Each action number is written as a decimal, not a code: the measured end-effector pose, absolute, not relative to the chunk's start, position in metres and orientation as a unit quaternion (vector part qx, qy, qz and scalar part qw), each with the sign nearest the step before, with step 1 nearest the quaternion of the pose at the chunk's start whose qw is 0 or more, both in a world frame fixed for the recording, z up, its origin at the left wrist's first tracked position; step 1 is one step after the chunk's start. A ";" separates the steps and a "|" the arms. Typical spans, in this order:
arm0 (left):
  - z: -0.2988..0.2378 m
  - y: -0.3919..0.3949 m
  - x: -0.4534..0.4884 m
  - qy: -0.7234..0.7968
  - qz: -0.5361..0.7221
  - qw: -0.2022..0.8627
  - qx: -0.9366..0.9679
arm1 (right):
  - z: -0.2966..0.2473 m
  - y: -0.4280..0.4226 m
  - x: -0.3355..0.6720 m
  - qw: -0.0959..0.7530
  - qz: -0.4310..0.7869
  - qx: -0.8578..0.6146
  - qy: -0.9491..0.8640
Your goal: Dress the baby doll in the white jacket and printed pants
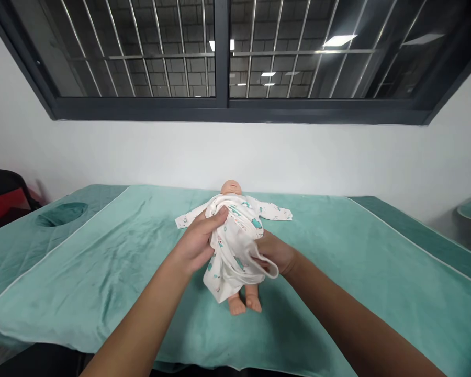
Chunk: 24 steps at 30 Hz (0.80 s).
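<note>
A baby doll lies on its back, head towards the wall and bare feet towards me. Over its body is a white long-sleeved baby garment with green prints, its sleeves spread to both sides. My left hand pinches the raised cloth at the left, thumb on top and fingers beneath. From the right, my right hand reaches under the fabric, and a loose edge loops around its fingers. They look curled on the cloth but are largely covered. The bunched fabric hides the doll's trunk and upper legs.
A green sheet covers the bed, with a round face hole at the left. Behind the bed stand a white wall and a barred window. A black and red chair is at far left.
</note>
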<state>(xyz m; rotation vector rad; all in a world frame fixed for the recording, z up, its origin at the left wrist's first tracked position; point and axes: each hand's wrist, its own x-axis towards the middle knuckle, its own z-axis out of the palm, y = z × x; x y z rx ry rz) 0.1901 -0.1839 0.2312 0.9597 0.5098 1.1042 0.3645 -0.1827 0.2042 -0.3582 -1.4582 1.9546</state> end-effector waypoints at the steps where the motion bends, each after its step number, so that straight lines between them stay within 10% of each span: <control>1: 0.231 -0.184 0.191 0.233 0.492 0.723 0.424 | 0.202 -0.180 0.365 0.351 0.745 -0.152 -0.547; 10: 0.224 -0.189 0.175 0.284 0.263 0.698 0.603 | 0.208 -0.167 0.388 0.390 0.705 -0.215 -0.552; 17: 0.214 -0.188 0.182 0.260 0.417 0.709 0.505 | 0.208 -0.180 0.385 0.272 0.687 -0.229 -0.634; 24: 0.217 -0.195 0.190 0.283 0.392 0.722 0.496 | 0.183 -0.181 0.379 0.383 0.677 -0.209 -0.593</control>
